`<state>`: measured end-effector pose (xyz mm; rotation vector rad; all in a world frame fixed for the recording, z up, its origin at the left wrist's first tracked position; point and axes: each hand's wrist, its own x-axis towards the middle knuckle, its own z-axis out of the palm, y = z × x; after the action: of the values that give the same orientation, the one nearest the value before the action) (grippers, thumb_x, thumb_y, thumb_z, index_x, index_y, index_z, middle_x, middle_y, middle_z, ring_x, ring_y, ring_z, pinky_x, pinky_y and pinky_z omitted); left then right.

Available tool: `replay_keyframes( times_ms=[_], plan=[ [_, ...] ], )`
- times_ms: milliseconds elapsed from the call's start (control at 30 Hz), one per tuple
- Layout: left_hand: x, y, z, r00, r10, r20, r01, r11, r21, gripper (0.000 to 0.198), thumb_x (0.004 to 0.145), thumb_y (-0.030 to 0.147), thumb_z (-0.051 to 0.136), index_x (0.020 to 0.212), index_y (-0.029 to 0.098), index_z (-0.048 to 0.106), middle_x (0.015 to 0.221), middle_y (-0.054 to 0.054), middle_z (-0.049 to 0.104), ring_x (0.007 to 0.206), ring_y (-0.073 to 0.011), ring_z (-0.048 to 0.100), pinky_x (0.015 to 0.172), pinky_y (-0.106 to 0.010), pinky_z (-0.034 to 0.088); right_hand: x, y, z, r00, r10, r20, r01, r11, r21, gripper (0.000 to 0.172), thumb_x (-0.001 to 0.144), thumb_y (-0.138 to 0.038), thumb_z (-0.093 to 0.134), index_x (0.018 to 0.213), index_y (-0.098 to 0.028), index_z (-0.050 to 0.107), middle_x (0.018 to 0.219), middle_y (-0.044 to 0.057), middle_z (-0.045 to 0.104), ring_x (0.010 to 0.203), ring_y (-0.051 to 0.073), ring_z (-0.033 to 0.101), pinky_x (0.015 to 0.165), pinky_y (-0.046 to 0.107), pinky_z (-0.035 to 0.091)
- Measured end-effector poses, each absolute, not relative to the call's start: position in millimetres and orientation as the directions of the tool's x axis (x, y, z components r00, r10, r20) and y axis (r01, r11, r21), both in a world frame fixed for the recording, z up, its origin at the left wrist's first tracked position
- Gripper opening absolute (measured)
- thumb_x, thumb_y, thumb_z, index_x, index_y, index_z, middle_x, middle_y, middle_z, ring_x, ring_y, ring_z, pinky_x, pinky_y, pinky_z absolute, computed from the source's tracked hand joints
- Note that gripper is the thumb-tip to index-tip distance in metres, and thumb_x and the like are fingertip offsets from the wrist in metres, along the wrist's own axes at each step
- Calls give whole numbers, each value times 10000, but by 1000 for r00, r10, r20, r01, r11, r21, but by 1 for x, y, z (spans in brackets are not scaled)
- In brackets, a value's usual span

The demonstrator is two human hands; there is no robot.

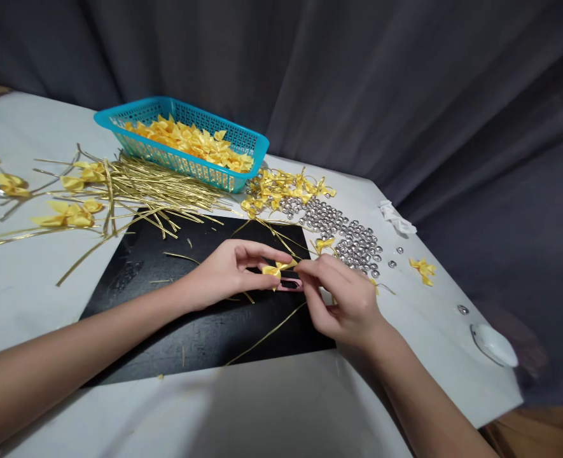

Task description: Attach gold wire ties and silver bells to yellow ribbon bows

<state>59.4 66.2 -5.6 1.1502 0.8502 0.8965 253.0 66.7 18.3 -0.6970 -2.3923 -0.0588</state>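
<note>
Between the thumb and fingers of my left hand [226, 270] is a small yellow ribbon bow [271, 271], held above the black mat [166, 331]. My right hand [343, 294] is closed in a pinch at the bow's right side. A thin gold cord [274, 329] trails from under the right fingers down across the mat; its upper end is hidden by them. Just below the bow, a pink cutter [289, 284] shows on the mat, partly covered by both hands.
A blue basket [180, 166] of yellow bows stands at the back. Gold cords [152, 184] are heaped before it. Small silver bells or beads [352, 238] and finished-looking bows [281, 187] lie right of the mat. A white object [493, 345] sits near the right edge.
</note>
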Motion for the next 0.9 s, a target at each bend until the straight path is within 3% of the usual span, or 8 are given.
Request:
replay_keyframes(
  times_ms=[900],
  plan=[
    [60, 67, -4, 391, 916, -87, -109, 140, 984, 308, 657, 147, 713, 964, 155, 708, 695, 3, 667, 607, -97, 576, 556, -181, 431, 252, 67, 18, -654, 479, 586, 489, 858, -156, 164, 831, -43, 446, 915, -145, 544, 684, 23, 535, 570, 112, 495, 477, 214, 388]
  ],
)
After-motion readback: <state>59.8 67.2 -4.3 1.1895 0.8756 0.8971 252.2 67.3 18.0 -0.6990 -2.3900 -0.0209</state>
